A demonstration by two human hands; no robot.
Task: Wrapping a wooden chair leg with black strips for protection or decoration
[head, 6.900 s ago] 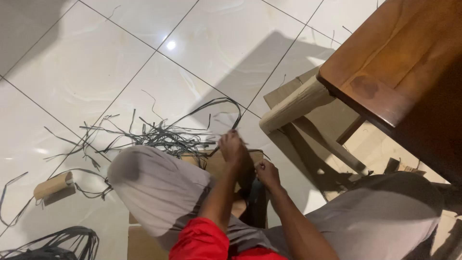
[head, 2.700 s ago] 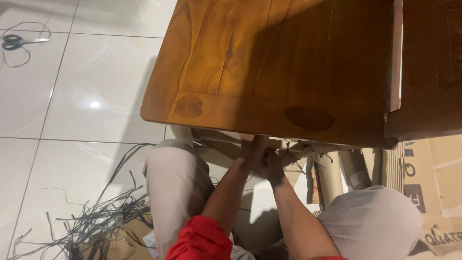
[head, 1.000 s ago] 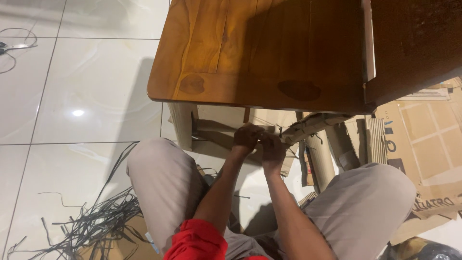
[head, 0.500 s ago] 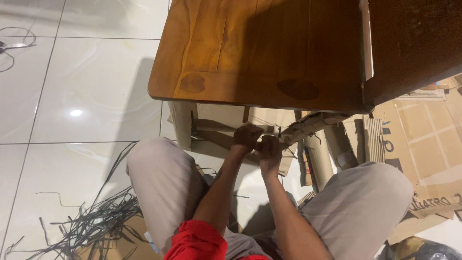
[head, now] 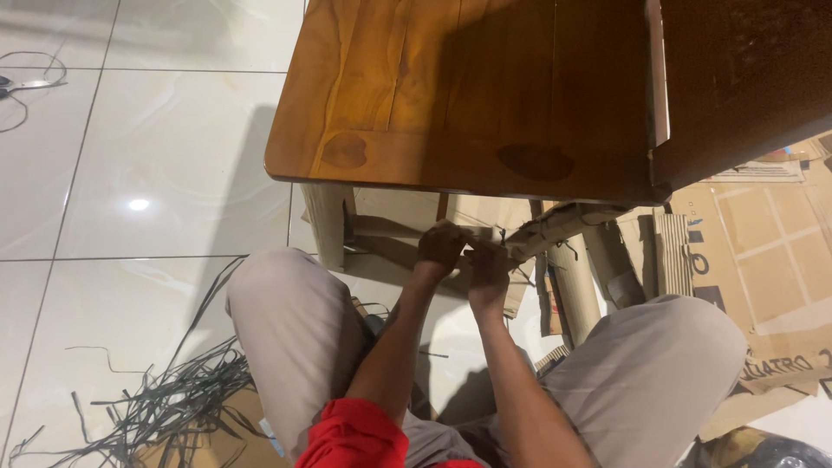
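left hand (head: 440,246) and right hand (head: 487,264) both pinched on cardboard-wrapped rail (head: 555,227) under wooden table (head: 451,95) | vs 0.5 s ago: barely moved; grip unchanged; wrap work continues in place

A wooden table (head: 468,95) is set across the upper middle of the view, on the tiled floor (head: 130,156). Beneath its near edge, a cardboard-wrapped rail (head: 559,224) is found, slanting up to the right. The left hand (head: 440,247) and right hand (head: 487,264) are placed side by side at the rail's left end, touching each other. A wrapped table leg (head: 328,224) is seen to the left of the hands. Flattened cardboard sheets (head: 763,260) are spread on the floor to the right. A heap of cut straps (head: 173,403) is piled at the lower left, beside the left knee (head: 286,303). Scissors (head: 26,85) are left at the far left edge, well apart.
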